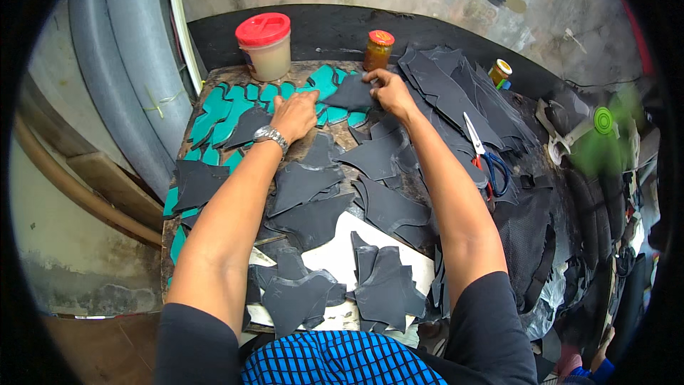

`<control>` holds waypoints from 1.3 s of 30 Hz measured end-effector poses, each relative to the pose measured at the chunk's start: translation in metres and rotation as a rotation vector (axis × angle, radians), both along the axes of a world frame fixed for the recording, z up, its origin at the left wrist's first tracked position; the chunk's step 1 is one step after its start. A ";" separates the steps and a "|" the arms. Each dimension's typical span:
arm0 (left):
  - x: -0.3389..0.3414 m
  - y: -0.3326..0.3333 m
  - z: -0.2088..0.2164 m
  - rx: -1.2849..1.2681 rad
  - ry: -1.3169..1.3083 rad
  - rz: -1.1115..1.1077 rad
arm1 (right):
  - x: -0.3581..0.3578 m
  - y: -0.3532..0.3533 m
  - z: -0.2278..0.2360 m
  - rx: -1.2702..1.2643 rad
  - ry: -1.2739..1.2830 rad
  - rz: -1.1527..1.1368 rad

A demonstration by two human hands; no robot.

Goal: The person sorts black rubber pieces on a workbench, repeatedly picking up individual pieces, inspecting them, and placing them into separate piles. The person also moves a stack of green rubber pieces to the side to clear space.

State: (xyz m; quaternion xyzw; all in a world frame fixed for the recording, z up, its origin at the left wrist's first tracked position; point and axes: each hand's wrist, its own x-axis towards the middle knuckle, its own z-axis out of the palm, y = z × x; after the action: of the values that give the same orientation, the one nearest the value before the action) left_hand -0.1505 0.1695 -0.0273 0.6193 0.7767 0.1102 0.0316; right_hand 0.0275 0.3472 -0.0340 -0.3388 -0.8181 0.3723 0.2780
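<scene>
Head view: left hand [294,115] lies flat, fingers spread, on the teal cutouts [228,114]. Just to its right, the dark cut piece [349,93] stretches sideways, its far end pinched by the right hand [388,89].

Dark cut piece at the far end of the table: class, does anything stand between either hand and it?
Nothing visible does. The right hand already pinches the dark cut piece, and the left hand lies flat just beside it on the teal pieces.
</scene>
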 end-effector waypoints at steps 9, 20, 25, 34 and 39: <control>0.011 -0.009 0.001 0.132 -0.032 -0.003 | 0.046 0.012 0.019 -0.237 0.454 -0.222; 0.098 -0.008 0.002 -0.013 -0.025 -0.336 | 0.047 0.009 -0.004 -0.134 0.498 -0.377; 0.110 -0.005 -0.008 0.008 -0.012 -0.334 | 0.055 0.008 0.012 -0.366 0.823 -0.365; 0.160 -0.025 -0.007 0.239 0.182 -0.293 | 0.019 -0.051 0.057 -0.232 0.291 0.300; 0.171 -0.035 0.004 0.126 -0.028 -0.363 | -0.014 -0.097 0.048 -0.038 -0.323 0.799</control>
State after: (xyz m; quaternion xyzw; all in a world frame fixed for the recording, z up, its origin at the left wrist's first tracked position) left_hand 0.0210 0.1345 -0.0237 0.7484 0.6434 0.1596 0.0228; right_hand 0.0138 0.2498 0.0138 -0.0543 -0.9109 0.4082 -0.0260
